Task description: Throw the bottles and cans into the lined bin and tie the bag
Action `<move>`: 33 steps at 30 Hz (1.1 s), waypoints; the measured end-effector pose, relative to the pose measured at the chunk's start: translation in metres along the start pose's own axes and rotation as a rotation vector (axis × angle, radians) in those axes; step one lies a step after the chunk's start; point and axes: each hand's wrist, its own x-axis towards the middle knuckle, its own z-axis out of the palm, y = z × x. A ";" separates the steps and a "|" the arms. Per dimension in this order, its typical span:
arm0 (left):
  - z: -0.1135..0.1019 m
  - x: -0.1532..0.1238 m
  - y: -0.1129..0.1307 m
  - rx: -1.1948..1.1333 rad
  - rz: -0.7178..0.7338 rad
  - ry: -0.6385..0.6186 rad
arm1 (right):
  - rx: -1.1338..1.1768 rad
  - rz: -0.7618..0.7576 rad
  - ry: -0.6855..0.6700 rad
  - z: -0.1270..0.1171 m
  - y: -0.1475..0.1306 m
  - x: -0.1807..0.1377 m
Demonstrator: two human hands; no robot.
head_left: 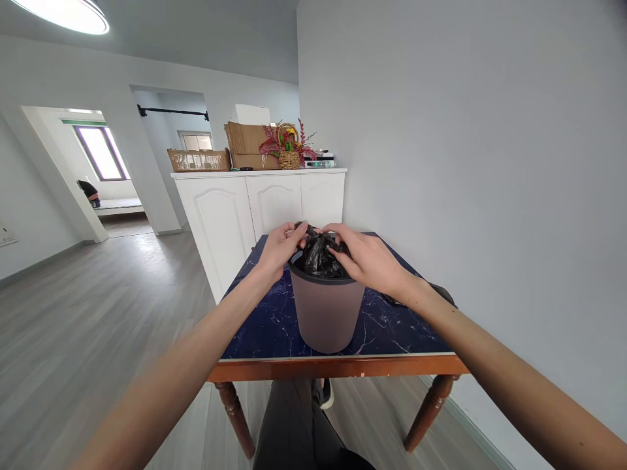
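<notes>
A mauve trash can (327, 314) with a black rim stands upright on the dark blue marble-patterned table (264, 329). Gathered at its mouth is a black plastic garbage bag (321, 258), bunched up and rising a little over the rim. My left hand (284, 247) pinches the top of the bag at the left side. At the right, my right hand (365, 256) has its thumb and fingers closed on the bag's gathered top. The bag's lower part is hidden inside the can.
Another black plastic item (443, 295) lies on the table by the wall, partly behind my right forearm. A white cabinet (274, 201) stands beyond the table, bearing cardboard boxes (249, 147) and a flower basket (289, 158). The grey wall (465, 163) runs along the right.
</notes>
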 end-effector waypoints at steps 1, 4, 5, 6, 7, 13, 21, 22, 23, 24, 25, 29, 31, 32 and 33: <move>0.000 0.000 0.002 -0.028 -0.020 -0.004 | 0.039 0.017 -0.007 -0.001 0.001 -0.001; 0.000 -0.002 0.007 -0.098 -0.051 -0.032 | 0.156 0.088 -0.008 -0.005 0.002 -0.006; 0.000 -0.003 0.009 -0.105 -0.049 -0.042 | 0.192 0.116 -0.007 -0.006 0.002 -0.009; 0.000 -0.004 0.009 -0.105 -0.045 -0.045 | 0.228 0.144 -0.007 -0.008 0.003 -0.012; -0.001 -0.004 0.009 -0.098 -0.041 -0.041 | 0.265 0.171 -0.003 -0.009 0.004 -0.016; -0.018 -0.005 0.001 0.012 -0.041 0.018 | 0.462 0.333 0.056 -0.010 0.018 -0.052; -0.013 -0.007 0.002 -0.066 0.043 0.010 | 0.614 0.493 0.055 -0.020 0.027 -0.059; -0.010 -0.007 0.005 -0.078 0.077 -0.003 | 0.591 0.490 0.039 -0.021 0.027 -0.055; -0.007 -0.008 0.009 -0.081 0.113 -0.019 | 0.553 0.470 0.023 -0.022 0.027 -0.049; -0.004 -0.009 0.013 -0.076 0.148 -0.036 | 0.503 0.431 0.010 -0.023 0.028 -0.043; 0.000 -0.010 0.017 -0.066 0.177 -0.056 | 0.447 0.379 0.000 -0.023 0.028 -0.036; 0.011 -0.013 0.027 -0.023 0.221 -0.123 | 0.259 0.173 -0.095 -0.017 0.025 -0.006; 0.014 -0.013 0.028 -0.015 0.230 -0.137 | 0.173 0.120 -0.192 -0.011 0.023 0.008; 0.015 -0.013 0.027 -0.014 0.235 -0.138 | 0.119 0.105 -0.237 -0.008 0.022 0.014; 0.015 -0.013 0.026 -0.015 0.241 -0.138 | 0.060 0.100 -0.272 -0.006 0.021 0.019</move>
